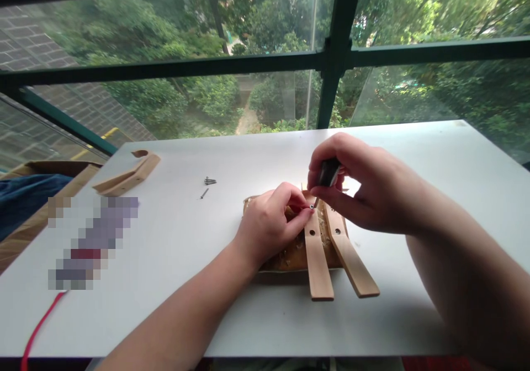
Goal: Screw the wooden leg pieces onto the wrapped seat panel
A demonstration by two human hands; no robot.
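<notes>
My right hand is closed around the dark handle of a screwdriver, its shaft pointing down and left. The thumb and forefinger of my left hand pinch a small screw at the upper part of a pale wooden piece. A second wooden piece lies to its right, angled away. Each has a dark hole near its bend. Both rest on a brown, rough-looking slab, partly hidden by my left hand; I cannot tell what it is made of.
Several loose screws and a single screw lie on the white table. Two pale wooden pieces sit at the far left. A blurred item with a red strap is nearer. A cardboard box stands beside the table; windows are behind.
</notes>
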